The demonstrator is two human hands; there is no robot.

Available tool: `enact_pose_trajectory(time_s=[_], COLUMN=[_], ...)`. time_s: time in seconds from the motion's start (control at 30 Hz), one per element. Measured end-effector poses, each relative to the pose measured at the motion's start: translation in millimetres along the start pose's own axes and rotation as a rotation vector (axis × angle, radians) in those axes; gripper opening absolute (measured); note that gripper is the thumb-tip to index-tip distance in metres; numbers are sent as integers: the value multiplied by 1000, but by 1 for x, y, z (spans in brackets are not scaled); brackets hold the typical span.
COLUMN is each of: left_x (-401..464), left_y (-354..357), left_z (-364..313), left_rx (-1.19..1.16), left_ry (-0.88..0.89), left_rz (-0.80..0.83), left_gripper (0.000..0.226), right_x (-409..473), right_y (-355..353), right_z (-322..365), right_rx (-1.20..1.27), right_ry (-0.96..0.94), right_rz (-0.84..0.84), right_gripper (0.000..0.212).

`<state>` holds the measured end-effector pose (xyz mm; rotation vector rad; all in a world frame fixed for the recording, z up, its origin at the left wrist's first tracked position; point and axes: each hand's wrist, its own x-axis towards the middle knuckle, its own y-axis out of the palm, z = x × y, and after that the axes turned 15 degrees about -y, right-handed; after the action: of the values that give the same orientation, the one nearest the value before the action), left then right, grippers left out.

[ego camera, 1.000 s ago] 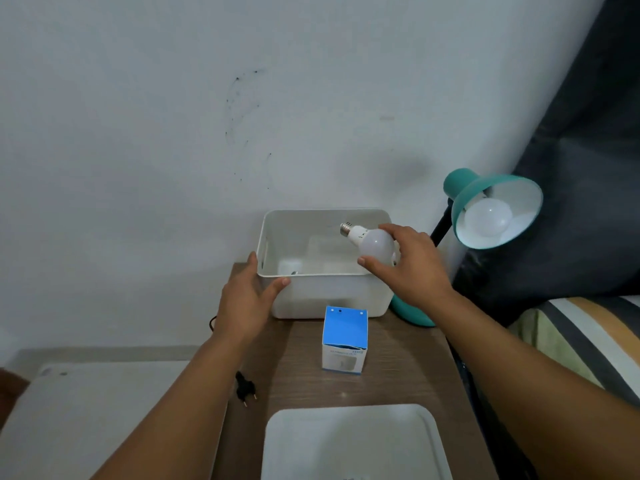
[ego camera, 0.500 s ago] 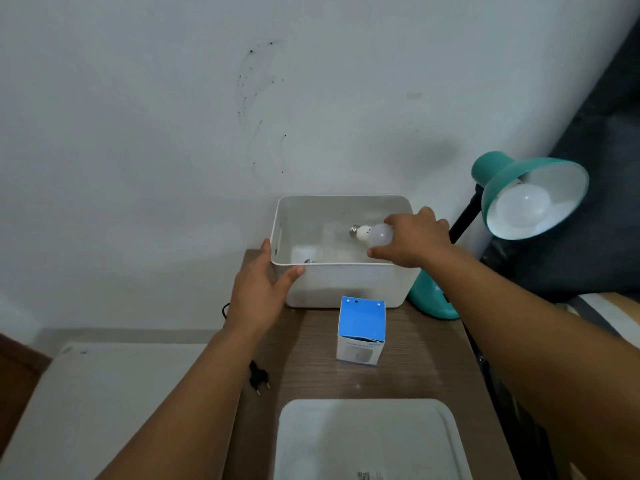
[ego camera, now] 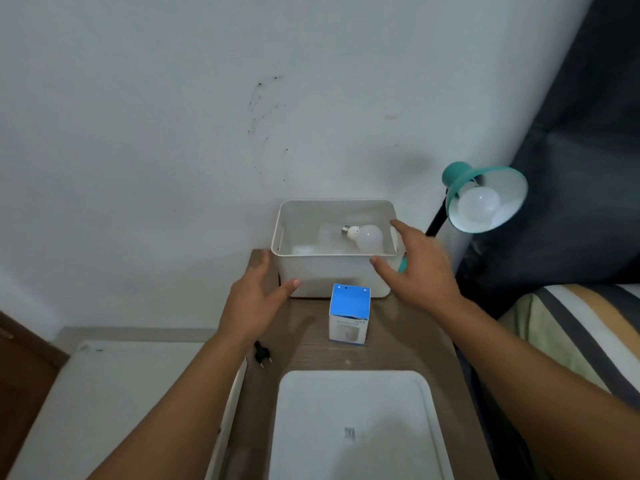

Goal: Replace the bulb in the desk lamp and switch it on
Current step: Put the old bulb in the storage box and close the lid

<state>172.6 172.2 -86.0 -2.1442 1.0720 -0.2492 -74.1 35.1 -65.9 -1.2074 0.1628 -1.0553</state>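
Note:
A white bulb [ego camera: 367,237] lies on its side inside the white bin [ego camera: 325,275], screw base pointing left. My right hand [ego camera: 419,268] hovers open just right of the bin's front corner, holding nothing. My left hand [ego camera: 258,299] is open at the bin's left front corner, thumb near its wall. The teal desk lamp [ego camera: 485,199] stands to the right, its shade facing me with a white bulb [ego camera: 479,206] seated in it, unlit. A blue-and-white bulb box [ego camera: 349,315] stands in front of the bin. The lamp's black plug [ego camera: 261,355] lies loose on the wooden table [ego camera: 398,344].
A white lid or tray [ego camera: 356,427] lies at the table's near edge. A white surface [ego camera: 114,403] sits lower to the left. A dark curtain and a striped bed cover [ego camera: 571,327] are on the right. The wall is right behind the bin.
My right hand lowered the bulb into the bin, let it go and drew back toward me. My left hand slipped off the bin's rim to its lower corner.

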Motion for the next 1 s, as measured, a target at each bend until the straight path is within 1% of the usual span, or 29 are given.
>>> enact_pose_trajectory(time_s=[0.13,0.27,0.37,0.5,0.63,0.73,0.8,0.9,1.0], left_x=[-54,-104,-129,-158,-182,-188,-188,-188,-189], left_y=[8,22,33,41,41,38,38,38,40], left_z=[16,46,74,112,134,139,140,141,142], left_rx=[-25,-31,33,193,318,397,428,471,455], left_ry=[-27,-41,-28,-59,-56,-28,-43,-49,-54], left_rz=[36,178,219,308,347,345,351,349,346], left_gripper=[86,87,90,104,108,111,114,112,111], right_x=[-74,-145,-191,-240,-267,-275,-277,-280,-282], right_y=[-8,-7,-5,1,9,17,21,27,27], right_z=[13,13,6,-1,-7,-10,-10,-8,-6], right_rx=[132,136,102,107,77,55,51,63,88], right_ry=[26,62,113,78,153,180,211,248,266], right_rz=[14,154,272,381,525,561,564,575,590], right_gripper=[78,80,85,93,123,138,138,132,128])
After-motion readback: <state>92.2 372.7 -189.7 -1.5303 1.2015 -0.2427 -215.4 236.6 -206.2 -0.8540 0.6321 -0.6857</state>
